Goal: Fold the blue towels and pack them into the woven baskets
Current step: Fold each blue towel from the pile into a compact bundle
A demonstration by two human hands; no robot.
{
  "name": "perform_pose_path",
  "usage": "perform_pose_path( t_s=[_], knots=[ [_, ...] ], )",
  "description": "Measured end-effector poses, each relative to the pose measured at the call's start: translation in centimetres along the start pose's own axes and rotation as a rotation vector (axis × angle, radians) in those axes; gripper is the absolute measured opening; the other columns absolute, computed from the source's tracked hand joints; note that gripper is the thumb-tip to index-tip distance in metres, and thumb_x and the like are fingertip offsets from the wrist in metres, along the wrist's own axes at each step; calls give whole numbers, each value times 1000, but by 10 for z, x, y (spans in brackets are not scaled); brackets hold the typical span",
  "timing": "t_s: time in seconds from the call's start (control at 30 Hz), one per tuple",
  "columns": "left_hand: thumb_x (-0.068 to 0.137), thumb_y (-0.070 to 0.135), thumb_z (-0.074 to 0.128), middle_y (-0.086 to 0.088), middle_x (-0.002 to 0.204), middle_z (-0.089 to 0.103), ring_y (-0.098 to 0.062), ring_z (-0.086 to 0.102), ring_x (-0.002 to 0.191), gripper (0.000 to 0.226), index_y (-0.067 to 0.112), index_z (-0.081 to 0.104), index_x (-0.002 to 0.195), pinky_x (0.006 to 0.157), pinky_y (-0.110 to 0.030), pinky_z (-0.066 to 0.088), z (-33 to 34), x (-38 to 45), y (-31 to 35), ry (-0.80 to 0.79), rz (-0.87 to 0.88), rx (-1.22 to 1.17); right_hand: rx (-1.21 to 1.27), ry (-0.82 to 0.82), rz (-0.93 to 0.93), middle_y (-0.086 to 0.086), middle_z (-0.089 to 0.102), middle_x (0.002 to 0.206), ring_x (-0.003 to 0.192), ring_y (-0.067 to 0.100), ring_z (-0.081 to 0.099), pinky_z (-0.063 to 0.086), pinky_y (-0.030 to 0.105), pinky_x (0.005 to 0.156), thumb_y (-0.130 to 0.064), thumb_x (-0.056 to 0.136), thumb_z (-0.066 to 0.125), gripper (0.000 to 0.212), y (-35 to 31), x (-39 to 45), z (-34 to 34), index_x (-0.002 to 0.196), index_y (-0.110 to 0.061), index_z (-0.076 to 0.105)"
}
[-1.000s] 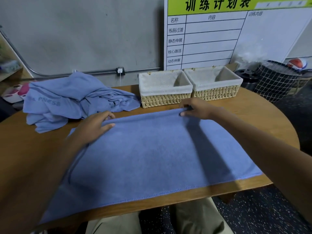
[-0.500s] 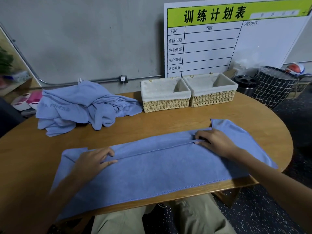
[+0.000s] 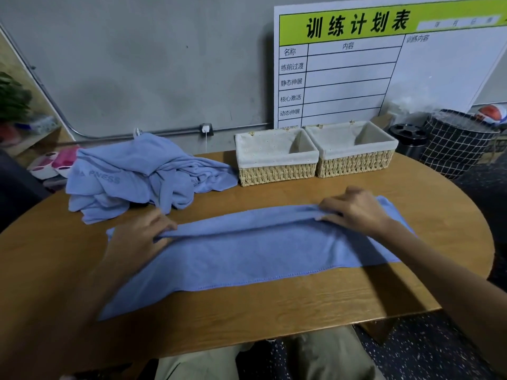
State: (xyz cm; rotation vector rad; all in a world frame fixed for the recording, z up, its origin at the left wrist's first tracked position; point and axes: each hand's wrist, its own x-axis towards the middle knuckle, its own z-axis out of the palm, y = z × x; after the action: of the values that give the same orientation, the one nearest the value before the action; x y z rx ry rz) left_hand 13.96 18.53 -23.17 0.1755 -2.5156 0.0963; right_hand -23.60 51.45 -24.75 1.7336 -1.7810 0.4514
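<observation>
One towel (image 3: 247, 253) lies folded lengthwise across the table (image 3: 274, 305). Left hand (image 3: 140, 234) and right hand (image 3: 354, 209) each pinch its far fold. One heap (image 3: 137, 176) lies back left beside two baskets (image 3: 277, 157), unfilled.

A rounded wooden table (image 3: 329, 300) with visible grain fills the near scene. Behind it stands a plain grey wall (image 3: 142, 58), dimly lit, with a metal conduit (image 3: 164, 132) running along its lower part to a small outlet box (image 3: 205, 128). A large whiteboard chart (image 3: 384, 61) with a green header leans against the wall at far right. Right of the table stand a black bin (image 3: 408, 139) and a black grid-patterned hamper (image 3: 458, 144). At far left is a wooden shelf (image 3: 33, 138) with a green plant (image 3: 12, 98). The floor (image 3: 428, 352) is dark and speckled.
</observation>
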Motion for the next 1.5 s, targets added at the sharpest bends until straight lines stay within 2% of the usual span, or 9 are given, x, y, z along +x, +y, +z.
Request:
perform_pose_path(
  t_s=[0.1, 0.17, 0.3, 0.43, 0.57, 0.67, 0.83, 1.23, 1.5],
  knots=[
    [96, 32, 52, 4, 83, 56, -10, 51, 73, 27, 14, 65, 81, 70, -16, 28, 7, -35, 10, -95, 196, 47, -56, -5, -123, 2, 61, 59, 45, 28, 50, 44, 34, 50, -47, 99, 49, 40, -16, -34, -10, 78, -18, 65],
    [104, 30, 42, 2, 87, 59, -13, 55, 75, 37, 15, 67, 81, 64, -19, 29, 13, -48, 11, -137, 283, 120, -68, 8, -94, 2, 58, 56, 42, 27, 47, 41, 33, 48, -48, 104, 40, 51, -19, -47, -15, 73, -16, 66],
    [94, 33, 50, 4, 91, 55, -16, 60, 68, 17, 21, 62, 92, 49, -27, 40, 2, -43, 19, -83, 47, -49, -140, 36, -79, 2, 61, 59, 46, 27, 52, 41, 32, 53, -39, 100, 43, 47, -17, -50, -31, 70, -12, 68],
    [95, 55, 49, 10, 90, 58, -10, 58, 61, 34, 25, 65, 90, 43, -24, 37, 4, -46, 24, -137, 141, -13, -111, -1, -96, 1, 58, 54, 42, 26, 49, 40, 28, 49, -44, 98, 44, 37, -22, -52, -34, 77, -18, 60],
    [101, 60, 34, 7, 95, 54, -14, 56, 61, 45, 24, 60, 92, 46, -23, 41, 15, -62, 20, -196, 137, -82, -16, -53, -17, 2, 61, 58, 44, 27, 50, 44, 32, 49, -54, 103, 31, 50, -20, -75, -17, 93, -21, 66],
    [98, 62, 43, 6, 97, 53, -13, 55, 59, 42, 24, 60, 91, 46, -26, 43, 14, -64, 18, -200, 141, -70, -31, -60, -12, 1, 63, 60, 46, 26, 49, 44, 32, 53, -55, 104, 27, 62, -17, -78, -15, 89, -16, 73],
    [98, 62, 40, 9, 91, 56, -8, 51, 53, 45, 25, 62, 86, 45, -17, 28, 3, -64, 17, -198, 166, -16, -52, -39, -57, -3, 65, 63, 45, 24, 44, 28, 32, 64, -53, 103, 32, 59, -12, -75, -19, 82, -14, 71],
    [84, 71, 57, 18, 91, 54, -5, 60, 75, 35, 37, 56, 79, 61, -23, 42, 2, -67, 16, -288, -86, -361, 10, -159, -5, -3, 55, 56, 52, 20, 37, 44, 37, 61, -65, 91, 53, 51, -5, -83, -23, 76, -18, 65],
    [87, 63, 61, 17, 90, 53, -8, 61, 74, 33, 31, 59, 80, 64, -26, 44, 4, -68, 17, -263, -81, -421, 8, -136, -28, -4, 53, 54, 49, 19, 41, 31, 27, 66, -61, 92, 50, 50, -12, -79, -26, 71, -17, 62]
  ],
)
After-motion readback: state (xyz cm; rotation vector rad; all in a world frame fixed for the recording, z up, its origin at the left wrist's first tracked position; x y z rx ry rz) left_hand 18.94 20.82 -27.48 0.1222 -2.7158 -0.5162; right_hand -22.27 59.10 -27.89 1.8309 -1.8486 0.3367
